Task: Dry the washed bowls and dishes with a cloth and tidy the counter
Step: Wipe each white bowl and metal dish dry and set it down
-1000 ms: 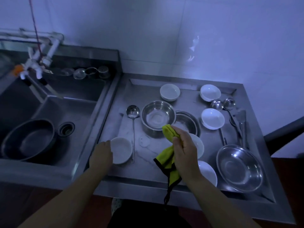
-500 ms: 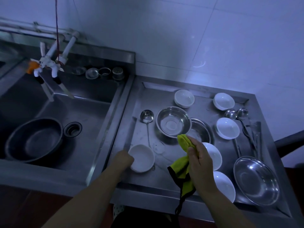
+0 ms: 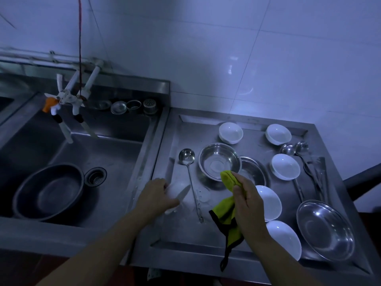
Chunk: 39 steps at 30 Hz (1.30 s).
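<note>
White bowl (image 3: pixel 177 194) is tilted on edge in your left hand (image 3: pixel 155 196) fingers, off the table (image 3: pixel 243 252); right hand (image 3: pixel 248 205) fingers clutch the cloth (image 3: pixel 226 211) just beside. Wipe inside first, grip firmly.

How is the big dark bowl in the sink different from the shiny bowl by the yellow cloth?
The dark bowl sits down in the sink; the shiny bowl stands on the draining counter. The dark bowl looks dull and larger; the shiny bowl gleams and looks smaller. Both are round, upright and look empty.
</note>
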{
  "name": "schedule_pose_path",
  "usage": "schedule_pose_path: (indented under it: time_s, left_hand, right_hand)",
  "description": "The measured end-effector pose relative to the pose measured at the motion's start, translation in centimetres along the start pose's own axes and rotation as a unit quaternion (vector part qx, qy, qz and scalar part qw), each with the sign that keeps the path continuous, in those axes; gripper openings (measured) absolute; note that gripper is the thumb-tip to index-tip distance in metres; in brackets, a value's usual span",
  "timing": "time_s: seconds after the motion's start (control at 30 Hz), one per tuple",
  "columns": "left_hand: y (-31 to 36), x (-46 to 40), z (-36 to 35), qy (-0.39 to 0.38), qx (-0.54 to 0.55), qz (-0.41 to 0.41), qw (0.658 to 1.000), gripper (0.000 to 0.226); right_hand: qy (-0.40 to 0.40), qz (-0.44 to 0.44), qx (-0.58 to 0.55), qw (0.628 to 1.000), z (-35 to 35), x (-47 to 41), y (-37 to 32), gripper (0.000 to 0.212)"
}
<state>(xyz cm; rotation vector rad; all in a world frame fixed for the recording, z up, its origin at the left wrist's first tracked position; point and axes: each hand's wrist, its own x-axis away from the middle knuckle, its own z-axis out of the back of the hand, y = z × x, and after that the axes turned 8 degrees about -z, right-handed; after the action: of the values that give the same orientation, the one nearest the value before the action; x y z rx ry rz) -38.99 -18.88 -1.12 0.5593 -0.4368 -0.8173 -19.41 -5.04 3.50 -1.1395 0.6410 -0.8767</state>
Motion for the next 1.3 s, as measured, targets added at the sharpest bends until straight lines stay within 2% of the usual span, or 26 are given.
schedule_pose_path:
  time_s: [0.07,0.17,0.3,0.4,0.5,0.63,0.77,0.8,0.87,1.0,1.13,1.23,1.3]
  left_hand:
    - [0.7,0.6,1.4,0.030,-0.059,-0.092,0.994,0.044]
    - [2.0,1.2,3.6,0.065,-0.096,-0.158,0.981,0.046]
    - [4.3,2.2,6.9,0.119,-0.028,-0.180,0.976,0.048]
    - [6.0,3.0,9.6,0.152,0.034,-0.195,0.968,0.047]
    - [7.8,3.3,12.0,0.191,0.092,-0.224,0.951,0.046]
    - [10.6,3.7,14.3,0.234,0.157,-0.219,0.934,0.031]
    - [12.8,3.8,15.3,0.271,0.158,-0.180,0.932,0.023]
    - [13.2,3.8,15.4,0.285,0.154,-0.167,0.931,0.024]
    - [13.9,3.8,15.6,0.308,0.155,-0.141,0.928,0.024]
    - [15.0,3.3,15.5,0.329,0.204,-0.117,0.915,0.017]
    - [16.1,2.6,14.8,0.293,0.307,-0.101,0.900,0.028]
    - [16.6,2.1,15.3,0.266,0.315,-0.106,0.905,0.032]
    - [16.6,2.0,16.3,0.217,0.294,-0.133,0.921,0.028]
  right_hand:
    - [-0.002,0.016,0.012,1.000,0.2,0.1,-0.4,0.025]
    - [-0.002,0.034,0.023,0.999,0.3,0.1,-0.8,0.028]
    - [0.001,0.076,0.037,0.996,0.5,0.0,-2.0,0.030]
    - [-0.002,0.194,0.039,0.980,0.3,-0.3,-4.3,0.027]
    - [-0.007,0.370,0.041,0.928,-0.4,-1.2,-7.6,0.022]
    - [0.020,0.540,0.109,0.834,-1.4,-3.1,-12.1,0.022]
    - [0.066,0.647,0.278,0.707,-1.7,-5.0,-14.6,0.016]
    - [0.070,0.652,0.307,0.689,-1.7,-5.2,-14.8,0.013]
    - [0.075,0.640,0.327,0.691,-1.8,-5.2,-14.8,0.016]
    - [0.050,0.570,0.304,0.762,-2.4,-3.1,-13.8,0.034]
    - [0.035,0.532,0.234,0.813,-4.4,-1.2,-14.2,0.034]
    - [0.061,0.555,0.229,0.798,-4.7,-1.4,-14.5,0.031]
    - [0.066,0.607,0.258,0.749,-3.6,-2.5,-14.3,0.028]
